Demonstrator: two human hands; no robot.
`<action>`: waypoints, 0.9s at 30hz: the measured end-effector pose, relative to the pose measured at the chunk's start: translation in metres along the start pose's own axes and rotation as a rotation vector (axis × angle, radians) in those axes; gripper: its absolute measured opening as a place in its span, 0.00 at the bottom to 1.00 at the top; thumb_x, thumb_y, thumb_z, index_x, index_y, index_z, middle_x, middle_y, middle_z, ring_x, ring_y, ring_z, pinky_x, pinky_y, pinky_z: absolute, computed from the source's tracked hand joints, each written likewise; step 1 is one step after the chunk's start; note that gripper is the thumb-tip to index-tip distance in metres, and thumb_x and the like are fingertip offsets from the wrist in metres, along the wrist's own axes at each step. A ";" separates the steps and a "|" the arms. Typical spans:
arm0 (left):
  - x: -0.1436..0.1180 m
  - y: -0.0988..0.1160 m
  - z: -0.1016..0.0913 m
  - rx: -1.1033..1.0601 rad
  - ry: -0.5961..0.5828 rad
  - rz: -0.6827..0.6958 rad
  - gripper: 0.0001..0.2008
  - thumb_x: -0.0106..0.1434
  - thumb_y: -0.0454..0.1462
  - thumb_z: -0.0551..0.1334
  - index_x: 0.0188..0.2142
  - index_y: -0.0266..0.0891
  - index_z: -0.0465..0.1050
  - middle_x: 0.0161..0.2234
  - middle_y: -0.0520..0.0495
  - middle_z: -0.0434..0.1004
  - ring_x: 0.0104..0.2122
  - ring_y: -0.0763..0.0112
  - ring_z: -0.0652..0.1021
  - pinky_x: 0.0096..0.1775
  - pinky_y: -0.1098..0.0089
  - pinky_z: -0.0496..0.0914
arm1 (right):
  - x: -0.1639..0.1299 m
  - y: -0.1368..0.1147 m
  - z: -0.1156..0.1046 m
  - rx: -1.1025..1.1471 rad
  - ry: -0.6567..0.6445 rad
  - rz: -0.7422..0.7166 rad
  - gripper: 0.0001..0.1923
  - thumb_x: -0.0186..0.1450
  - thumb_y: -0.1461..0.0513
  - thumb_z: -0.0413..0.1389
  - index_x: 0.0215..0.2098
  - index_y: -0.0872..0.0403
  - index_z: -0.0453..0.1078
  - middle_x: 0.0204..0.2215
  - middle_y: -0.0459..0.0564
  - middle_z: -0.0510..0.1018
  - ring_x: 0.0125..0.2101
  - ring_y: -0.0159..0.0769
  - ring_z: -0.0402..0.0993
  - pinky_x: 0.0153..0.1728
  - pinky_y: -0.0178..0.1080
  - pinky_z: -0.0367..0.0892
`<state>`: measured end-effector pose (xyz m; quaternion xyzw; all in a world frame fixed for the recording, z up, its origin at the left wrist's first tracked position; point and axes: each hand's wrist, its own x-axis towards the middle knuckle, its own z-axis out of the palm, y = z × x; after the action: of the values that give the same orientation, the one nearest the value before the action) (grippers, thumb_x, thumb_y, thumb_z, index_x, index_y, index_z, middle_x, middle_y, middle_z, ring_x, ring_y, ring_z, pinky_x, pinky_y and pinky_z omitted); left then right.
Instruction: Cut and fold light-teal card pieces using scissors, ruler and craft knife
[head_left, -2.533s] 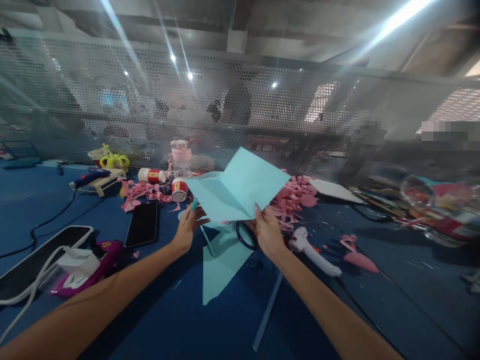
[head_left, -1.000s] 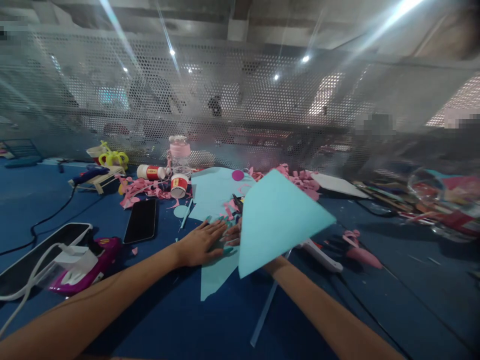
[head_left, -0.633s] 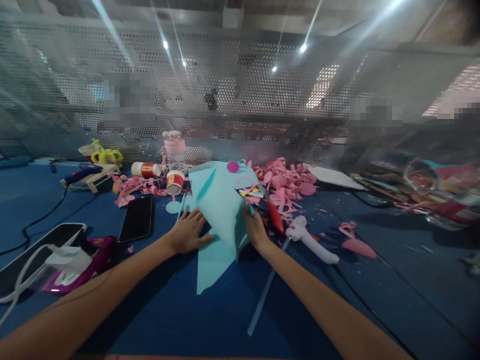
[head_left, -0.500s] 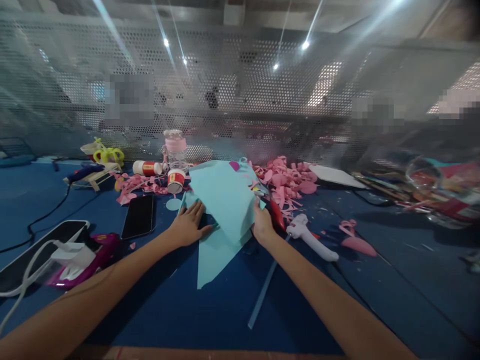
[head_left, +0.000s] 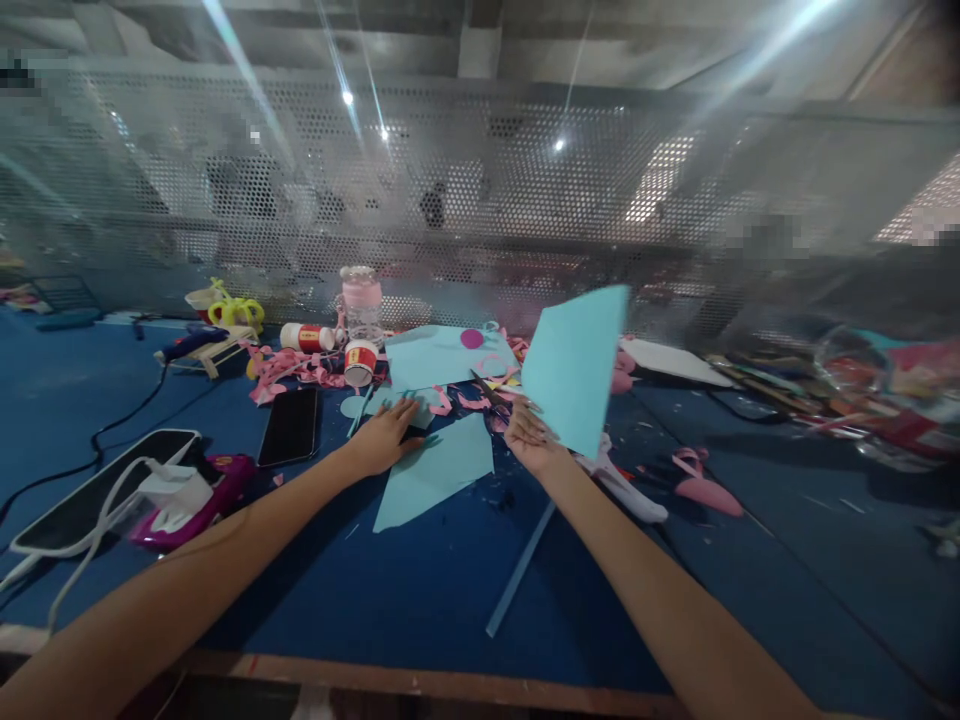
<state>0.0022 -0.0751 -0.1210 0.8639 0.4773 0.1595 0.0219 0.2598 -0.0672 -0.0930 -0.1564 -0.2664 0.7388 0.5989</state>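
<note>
My right hand (head_left: 531, 436) is closed on the lower left edge of a light blue paper sheet (head_left: 574, 365), which stands tilted up off the table. My left hand (head_left: 384, 438) lies flat with its fingers spread over light blue paper scraps. Under its fingertips is a small piece; beside the thumb lies a larger angular piece (head_left: 442, 470). Behind both hands rests another light blue sheet (head_left: 427, 355) with a purple disc (head_left: 472, 339) on it. Dark scissors (head_left: 491, 390) lie between the hands, partly covered by scraps.
A white glue gun (head_left: 626, 485) sits right of my right forearm, near a clear glue stick (head_left: 521, 570). Leftward are a phone (head_left: 290, 427), a paper cup (head_left: 361, 362), a bottle (head_left: 362, 305) and a purple tissue pack (head_left: 195, 505). Pink scraps (head_left: 292, 370) lie behind.
My right hand has lifted a light blue sheet up and to the right, uncovering the scissors and paper pieces beneath. My left hand stays pressed on the scraps. The view has shifted slightly.
</note>
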 end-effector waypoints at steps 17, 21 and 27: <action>0.123 -0.004 0.006 -0.135 -0.180 0.172 0.41 0.40 0.46 0.71 0.50 0.36 0.55 0.51 0.33 0.59 0.52 0.46 0.62 0.48 0.51 0.60 | 0.001 0.010 -0.004 -0.014 -0.188 0.111 0.13 0.65 0.69 0.45 0.22 0.54 0.57 0.08 0.33 0.53 0.07 0.20 0.45 0.09 0.21 0.43; 0.131 -0.006 0.008 -0.176 -0.265 0.204 0.42 0.38 0.48 0.71 0.48 0.35 0.55 0.42 0.40 0.66 0.42 0.56 0.70 0.40 0.62 0.65 | 0.002 0.011 -0.006 -0.027 -0.182 0.113 0.13 0.65 0.69 0.45 0.22 0.54 0.58 0.09 0.33 0.52 0.08 0.20 0.44 0.09 0.20 0.44; 0.117 -0.007 0.006 -0.202 -0.228 0.249 0.36 0.46 0.52 0.66 0.48 0.37 0.55 0.45 0.39 0.63 0.46 0.54 0.66 0.45 0.60 0.62 | 0.005 0.012 -0.009 -0.032 -0.165 0.121 0.14 0.65 0.69 0.44 0.22 0.55 0.60 0.10 0.33 0.49 0.08 0.21 0.44 0.09 0.21 0.44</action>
<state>0.0556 0.0265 -0.0981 0.9221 0.3427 0.1094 0.1426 0.2535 -0.0627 -0.1068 -0.1204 -0.3164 0.7797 0.5267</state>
